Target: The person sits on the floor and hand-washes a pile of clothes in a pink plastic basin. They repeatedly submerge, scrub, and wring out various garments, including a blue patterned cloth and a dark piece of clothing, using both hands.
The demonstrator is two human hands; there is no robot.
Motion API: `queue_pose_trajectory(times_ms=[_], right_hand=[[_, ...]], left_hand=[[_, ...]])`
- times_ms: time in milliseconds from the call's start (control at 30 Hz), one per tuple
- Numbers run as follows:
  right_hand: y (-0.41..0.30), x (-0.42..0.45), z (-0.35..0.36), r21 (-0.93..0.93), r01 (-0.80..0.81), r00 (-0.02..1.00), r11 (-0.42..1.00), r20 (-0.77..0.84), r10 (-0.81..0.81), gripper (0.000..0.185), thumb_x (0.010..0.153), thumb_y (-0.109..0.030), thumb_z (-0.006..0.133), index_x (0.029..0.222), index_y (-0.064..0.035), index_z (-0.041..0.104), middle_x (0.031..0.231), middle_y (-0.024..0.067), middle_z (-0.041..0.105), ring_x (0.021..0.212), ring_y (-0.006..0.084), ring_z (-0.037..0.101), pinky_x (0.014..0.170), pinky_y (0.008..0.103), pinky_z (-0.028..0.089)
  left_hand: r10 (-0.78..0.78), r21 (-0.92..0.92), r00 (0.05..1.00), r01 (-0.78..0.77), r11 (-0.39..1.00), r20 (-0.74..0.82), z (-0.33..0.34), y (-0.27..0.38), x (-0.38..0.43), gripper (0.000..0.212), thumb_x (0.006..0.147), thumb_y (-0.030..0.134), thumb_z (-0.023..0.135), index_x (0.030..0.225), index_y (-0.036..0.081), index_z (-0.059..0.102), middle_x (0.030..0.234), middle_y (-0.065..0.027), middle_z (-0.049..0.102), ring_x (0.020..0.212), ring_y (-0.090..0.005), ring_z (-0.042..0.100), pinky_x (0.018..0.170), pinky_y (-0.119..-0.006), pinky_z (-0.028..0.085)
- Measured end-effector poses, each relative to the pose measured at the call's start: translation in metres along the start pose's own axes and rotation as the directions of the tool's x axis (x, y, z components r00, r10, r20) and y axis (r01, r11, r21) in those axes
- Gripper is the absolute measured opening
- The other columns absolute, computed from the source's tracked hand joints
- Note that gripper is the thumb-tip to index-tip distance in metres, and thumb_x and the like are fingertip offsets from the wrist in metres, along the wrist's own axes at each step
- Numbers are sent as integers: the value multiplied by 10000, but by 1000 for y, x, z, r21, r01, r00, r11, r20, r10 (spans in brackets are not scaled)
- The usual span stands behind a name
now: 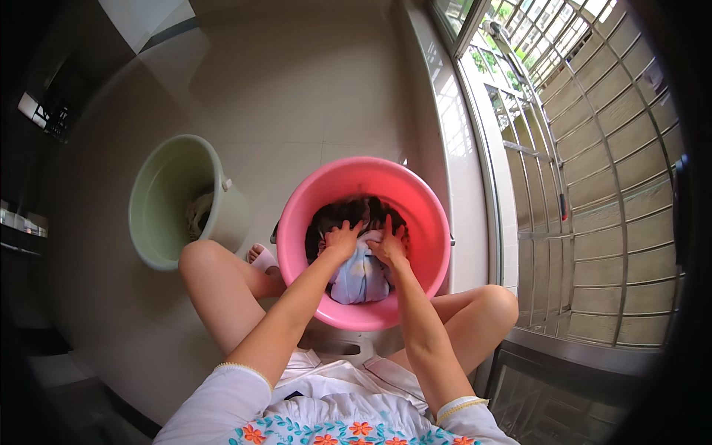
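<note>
A pink plastic bucket [364,321] stands between my knees, with wet-looking laundry inside. At its near side bulges a light blue garment [359,281] with a pale pattern. Dark cloth [334,214] lies beyond that, towards the far wall. My left hand [342,240] rests palm down on the fabric, fingers apart, where the light and dark cloth meet. Close by on its right, my right hand [390,245] presses on the light garment with spread fingers. Whatever is beneath the two hands is hidden.
A pale green bucket [153,211] with some cloth [197,214] in it stands to the left on the tiled floor [267,100]. Along the right run a raised tiled ledge [450,139] and a window with metal bars [589,222]. A slippered foot [262,258] is beside the pink bucket.
</note>
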State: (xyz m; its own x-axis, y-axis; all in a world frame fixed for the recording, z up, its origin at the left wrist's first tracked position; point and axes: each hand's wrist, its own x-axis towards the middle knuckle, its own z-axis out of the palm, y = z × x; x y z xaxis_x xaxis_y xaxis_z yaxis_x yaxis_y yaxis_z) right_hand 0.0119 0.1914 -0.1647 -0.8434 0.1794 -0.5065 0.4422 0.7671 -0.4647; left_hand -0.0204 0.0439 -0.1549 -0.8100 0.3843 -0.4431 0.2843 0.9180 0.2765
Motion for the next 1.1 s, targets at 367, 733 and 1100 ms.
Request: queue_pose_trajectory(times_ms=[367,733,1100], right_hand=[[-11,27,44,-238,-32,981,971,-195,-16,592,768,-382,539,1281,-147,357,1375,201,240,1228,401,275,943,564,258],[13,73,42,139,-4,989,990,-148,25,447,758,-309,554,1148,-100,491,1213,185,447,1142,306,423,913,412,367],[1,42,-6,-254,42,994,966,106,-16,429,752,-317,547,1109,-81,575,1078,150,589,1029,297,554,836,408,453]], left_hand=[[99,-8,995,-99,995,15,38,-18,51,303,802,210,479,1098,154,506,1017,-189,544,841,-348,592,676,-444,493],[72,-396,971,25,918,229,-20,-43,50,386,744,381,584,1018,111,616,976,-162,616,932,-322,578,815,-417,447],[-49,-862,990,-94,499,-136,-74,-46,-50,237,837,259,564,857,31,625,678,-34,609,628,-115,563,582,-269,438]])
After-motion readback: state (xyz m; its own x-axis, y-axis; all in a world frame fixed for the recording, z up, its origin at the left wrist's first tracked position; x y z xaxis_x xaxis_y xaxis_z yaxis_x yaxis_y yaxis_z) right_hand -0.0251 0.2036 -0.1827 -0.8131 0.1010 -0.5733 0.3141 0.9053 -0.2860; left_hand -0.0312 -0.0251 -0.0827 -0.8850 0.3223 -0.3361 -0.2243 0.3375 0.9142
